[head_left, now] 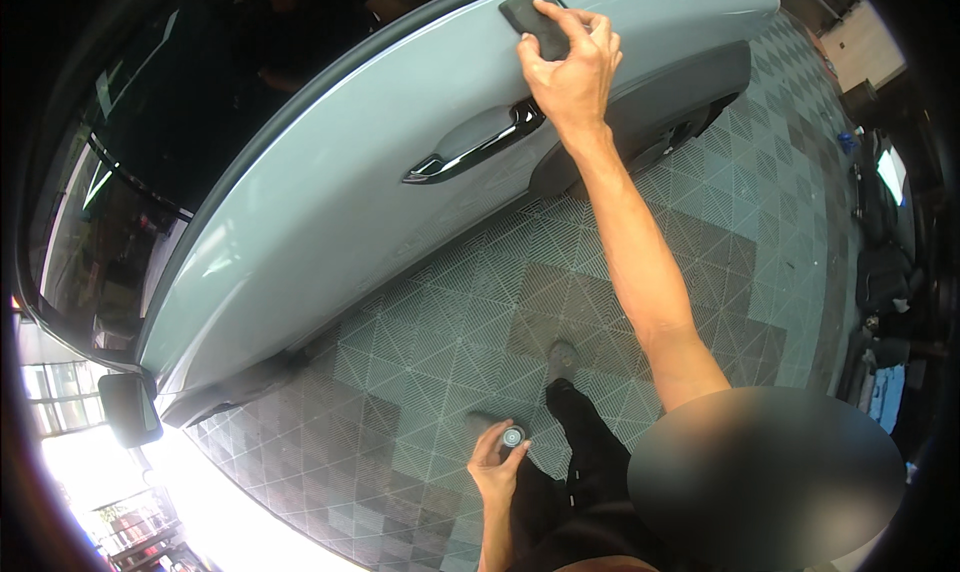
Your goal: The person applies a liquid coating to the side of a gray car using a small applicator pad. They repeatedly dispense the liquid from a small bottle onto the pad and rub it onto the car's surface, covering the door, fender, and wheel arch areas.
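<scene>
Two grips: holding dark pad point(530, 17) in right hand point(577, 62), against grey car body point(350, 122), near door handle point(485, 150); pinching small round object point(513, 437) in left hand point(493, 470), above patterned floor point(450, 342), well apart from pad and car body.

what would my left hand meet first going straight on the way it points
Your left hand would likely meet the car door, below its handle, though depth is unclear.
</scene>
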{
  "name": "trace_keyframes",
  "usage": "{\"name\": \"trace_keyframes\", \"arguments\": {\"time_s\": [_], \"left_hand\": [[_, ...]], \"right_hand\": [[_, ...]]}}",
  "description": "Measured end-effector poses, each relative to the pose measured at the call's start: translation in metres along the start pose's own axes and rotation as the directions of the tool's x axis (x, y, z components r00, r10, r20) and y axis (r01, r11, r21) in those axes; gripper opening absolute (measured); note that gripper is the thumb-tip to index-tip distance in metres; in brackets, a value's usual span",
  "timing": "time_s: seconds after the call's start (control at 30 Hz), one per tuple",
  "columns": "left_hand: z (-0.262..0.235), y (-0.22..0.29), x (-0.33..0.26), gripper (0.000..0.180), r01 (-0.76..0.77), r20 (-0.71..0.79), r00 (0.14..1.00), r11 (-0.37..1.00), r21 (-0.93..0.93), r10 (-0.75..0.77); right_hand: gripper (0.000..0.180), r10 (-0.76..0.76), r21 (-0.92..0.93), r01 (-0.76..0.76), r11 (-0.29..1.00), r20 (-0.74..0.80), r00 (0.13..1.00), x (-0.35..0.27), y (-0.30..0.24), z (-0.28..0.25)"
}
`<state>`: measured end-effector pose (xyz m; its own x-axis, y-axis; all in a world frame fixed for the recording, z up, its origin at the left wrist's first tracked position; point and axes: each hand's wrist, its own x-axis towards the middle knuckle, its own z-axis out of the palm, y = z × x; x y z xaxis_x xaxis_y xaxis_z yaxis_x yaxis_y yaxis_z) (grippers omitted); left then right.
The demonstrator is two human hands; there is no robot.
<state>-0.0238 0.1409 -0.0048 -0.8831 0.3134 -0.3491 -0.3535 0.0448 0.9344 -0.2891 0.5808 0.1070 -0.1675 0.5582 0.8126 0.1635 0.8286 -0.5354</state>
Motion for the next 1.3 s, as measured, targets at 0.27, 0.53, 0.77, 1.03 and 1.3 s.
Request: {"name": "trace_keyframes", "arguments": {"time_s": [0.27, 0.53, 0.77, 1.03, 1.3], "left_hand": [[-0.011, -0.038, 0.023, 0.045, -0.06, 0.053, 0.997, 0.997, 0.041, 0.058], [-0.04, -0.105, 0.099, 0.043, -0.128, 0.088, 0.989, 0.989, 0.079, 0.121], [-0.065, -0.214, 0.211, 0.048, -0.324, 0.081, 0.945, 0.942, 0.087, 0.317], [-0.076, -0.298, 0.312, 0.048, -0.409, 0.067, 0.91, 0.912, -0.021, 0.409], [-0.088, -0.333, 0.342, 0.043, -0.477, 0.007, 0.878, 0.875, -0.085, 0.479]], "right_hand": [[0.039, 0.103, 0.012, -0.103, 0.995, 0.004, 0.995, -0.019, 0.012, -0.011], [0.041, 0.132, 0.092, -0.122, 0.988, -0.109, 0.985, -0.044, 0.002, 0.008], [0.042, -0.013, 0.138, 0.04, 0.99, -0.191, 0.981, -0.067, -0.034, 0.039], [0.043, -0.138, 0.173, 0.195, 0.965, -0.294, 0.946, -0.094, -0.075, 0.08], [0.042, -0.188, 0.208, 0.274, 0.939, -0.356, 0.915, -0.128, -0.135, 0.11]]}}
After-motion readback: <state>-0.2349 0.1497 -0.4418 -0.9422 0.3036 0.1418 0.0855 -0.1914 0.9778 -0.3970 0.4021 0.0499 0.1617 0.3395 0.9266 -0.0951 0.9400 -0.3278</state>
